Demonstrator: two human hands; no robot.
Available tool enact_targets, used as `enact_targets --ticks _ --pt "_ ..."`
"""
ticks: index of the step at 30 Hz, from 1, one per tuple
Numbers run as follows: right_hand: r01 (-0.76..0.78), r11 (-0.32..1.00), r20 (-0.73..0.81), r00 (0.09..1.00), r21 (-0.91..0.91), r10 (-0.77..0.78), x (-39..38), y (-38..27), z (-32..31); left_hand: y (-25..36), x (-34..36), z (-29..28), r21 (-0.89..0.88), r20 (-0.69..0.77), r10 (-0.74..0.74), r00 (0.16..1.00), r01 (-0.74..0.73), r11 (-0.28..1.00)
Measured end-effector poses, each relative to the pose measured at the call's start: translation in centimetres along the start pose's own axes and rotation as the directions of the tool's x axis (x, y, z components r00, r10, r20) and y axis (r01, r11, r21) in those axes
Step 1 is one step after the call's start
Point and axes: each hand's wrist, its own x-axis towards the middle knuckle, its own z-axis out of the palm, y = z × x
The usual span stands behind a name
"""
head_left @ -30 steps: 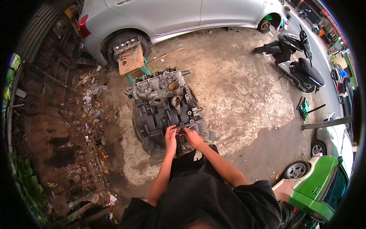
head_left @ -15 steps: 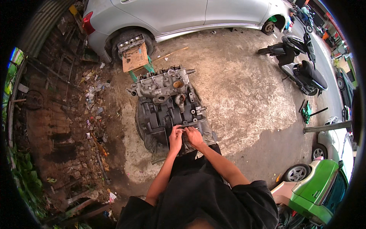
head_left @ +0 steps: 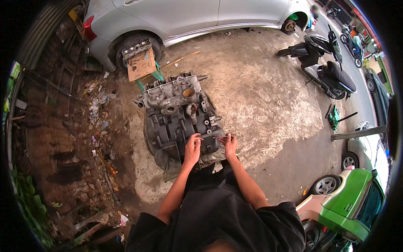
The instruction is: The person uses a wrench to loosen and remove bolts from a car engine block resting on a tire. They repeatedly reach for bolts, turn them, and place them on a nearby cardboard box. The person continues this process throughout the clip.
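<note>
In front of me sits a dismantled car engine, its dark block (head_left: 168, 128) on a greyish cloth (head_left: 170, 170), with a lighter metal cylinder head (head_left: 170, 94) at the far side. My left hand (head_left: 192, 150) is at the block's near edge, fingers bent together; what lies in them, if anything, is too small to make out. To its right, at the block's near right corner, my right hand (head_left: 229, 146) pinches a slim, rod-like piece that points left toward the other hand. The fingertips hide part of this piece.
Beyond the engine, a cardboard-topped green stool (head_left: 141, 65) carries another metal engine part (head_left: 137, 49) beside a silver car (head_left: 184, 19). A scooter (head_left: 321, 63) stands at the far right, a green car (head_left: 344, 201) at the near right. Litter (head_left: 100, 105) covers dirt at left.
My hands were together at the block's near edge; the right has moved off to the right, while the left stays near the same spot. The whole view has shifted slightly.
</note>
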Motion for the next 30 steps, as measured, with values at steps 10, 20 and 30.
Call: enact_targets --ticks 10,20,30 --pt "-0.151 0.941 -0.013 0.987 0.304 0.162 0.9 1.2 -0.1 -0.1 1.0 0.5 0.151 0.060 -0.016 0.998 0.007 0.988" --pt "-0.282 0.859 -0.071 0.937 0.427 0.343 1.6 0.1 0.9 -0.4 1.3 0.3 0.212 0.075 0.011 0.997 -0.026 0.977" --pt "-0.228 0.902 0.010 0.970 0.367 0.242 1.7 0.2 0.4 -1.1 1.5 0.6 0.162 0.065 -0.014 0.998 0.004 0.987"
